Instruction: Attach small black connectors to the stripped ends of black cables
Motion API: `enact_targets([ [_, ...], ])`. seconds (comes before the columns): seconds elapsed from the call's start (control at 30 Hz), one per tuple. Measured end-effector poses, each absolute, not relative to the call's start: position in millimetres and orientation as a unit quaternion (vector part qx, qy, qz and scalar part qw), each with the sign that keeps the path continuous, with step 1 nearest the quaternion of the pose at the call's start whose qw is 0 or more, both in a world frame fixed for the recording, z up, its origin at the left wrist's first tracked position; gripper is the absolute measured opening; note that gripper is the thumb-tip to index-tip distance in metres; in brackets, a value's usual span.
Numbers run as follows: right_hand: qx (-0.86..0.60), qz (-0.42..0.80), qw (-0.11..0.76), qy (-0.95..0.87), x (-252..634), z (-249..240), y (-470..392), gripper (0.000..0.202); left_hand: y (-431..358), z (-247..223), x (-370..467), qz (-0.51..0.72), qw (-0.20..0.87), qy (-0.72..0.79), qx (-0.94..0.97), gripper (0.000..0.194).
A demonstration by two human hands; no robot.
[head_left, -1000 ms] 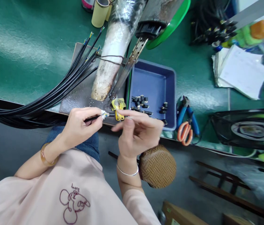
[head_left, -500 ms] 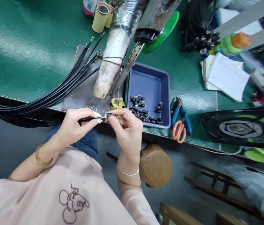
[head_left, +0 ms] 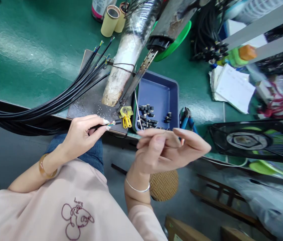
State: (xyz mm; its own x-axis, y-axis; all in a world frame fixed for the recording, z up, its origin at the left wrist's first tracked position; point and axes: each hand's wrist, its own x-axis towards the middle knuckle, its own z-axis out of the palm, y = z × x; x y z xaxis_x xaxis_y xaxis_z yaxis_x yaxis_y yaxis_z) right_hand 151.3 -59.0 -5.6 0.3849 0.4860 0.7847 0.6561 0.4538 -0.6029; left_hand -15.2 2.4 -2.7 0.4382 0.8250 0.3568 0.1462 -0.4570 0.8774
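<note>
My left hand (head_left: 85,134) is closed on a black cable (head_left: 93,127) near the bench edge. Short coloured wires run from its end into a small black connector (head_left: 117,122), which points right. To the right of it, in front of the blue tray (head_left: 174,90), is my right hand (head_left: 166,149). Its thumb and finger are pinched at the lower end of a thin silvery solder wire (head_left: 138,110), while other fingers stretch out to the right. Above the connector, a soldering iron (head_left: 140,73) slants down beside a yellow clip-like piece (head_left: 126,117).
Several black connectors (head_left: 148,115) lie in the tray. A bundle of black cables (head_left: 56,103) spreads across the bench at left. A plastic-wrapped tube (head_left: 117,70) hangs over a dark plate (head_left: 83,100). Pliers (head_left: 188,120), papers (head_left: 231,87) and a black fan (head_left: 247,139) lie to the right.
My right hand has let go of the connector and moved right, in front of the tray, onto the solder wire. My left hand keeps the cable in nearly the same place.
</note>
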Motion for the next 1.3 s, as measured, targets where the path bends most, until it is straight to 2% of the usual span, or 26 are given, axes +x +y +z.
enact_targets([
  [0.13, -0.577, -0.043, 0.56, -0.593, 152, -10, -62, 0.021, 5, -3, -13, 0.411, 0.398, 0.332, 0.75, 0.011],
  [0.27, -0.576, -0.056, 0.478, -0.66, 151, -15, -58, 0.013, 7, -4, -9, 0.404, 0.389, 0.342, 0.754, 0.013],
  [0.77, -0.57, -0.063, 0.478, -0.666, 153, -17, -43, 0.019, 14, -3, -1, 0.391, 0.402, 0.37, 0.741, 0.01],
  [1.03, -0.557, -0.081, 0.478, -0.674, 155, -13, -37, 0.017, 15, -6, -1, 0.423, 0.349, 0.345, 0.762, 0.009],
  [1.3, -0.553, -0.096, 0.476, -0.678, 154, -11, -37, 0.017, 15, -8, -1, 0.431, 0.341, 0.34, 0.763, 0.008],
])
